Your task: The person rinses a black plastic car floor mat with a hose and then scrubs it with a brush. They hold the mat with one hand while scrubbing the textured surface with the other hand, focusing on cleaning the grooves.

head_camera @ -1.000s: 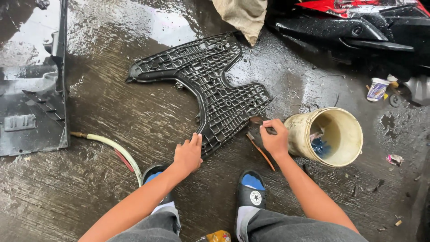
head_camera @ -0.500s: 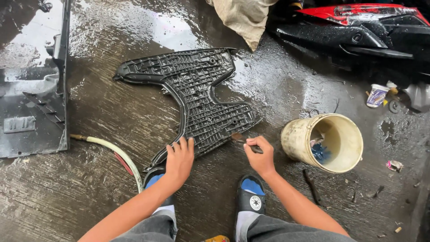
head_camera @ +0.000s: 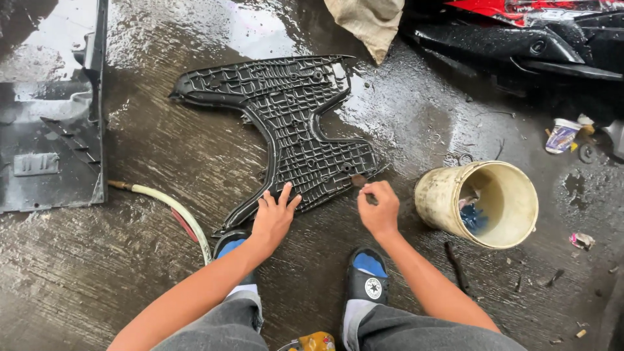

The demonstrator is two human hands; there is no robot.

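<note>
Black plastic scooter floor panel, ribbed underside up, flat on wet concrete floor. Hard moulded plastic, grid of raised ribs with round screw bosses; outline roughly Y-shaped, with a wide wing at far left, a narrow waist and a broader lobe nearest the knees. Long axis running from upper left to lower right, near end directly ahead of both hands.

Left hand: open, palm down, fingers spread and pressed on near edge of panel.

Right hand: closed around a small dark tool, kind unclear, tip touching panel's lower right corner. Both hands at the panel; right the one at the corner.

Cream plastic bucket: tipped on its side just right of right hand, mouth toward the camera, blue object inside, walls stained.

Pale rubber hose: curving across floor left of left hand.

Grey flat body panel: far left, well apart.

Tan sack and red-and-black scooter bodywork: along top edge.

Black slip-on sandals: below the hands, blue insoles.
</note>
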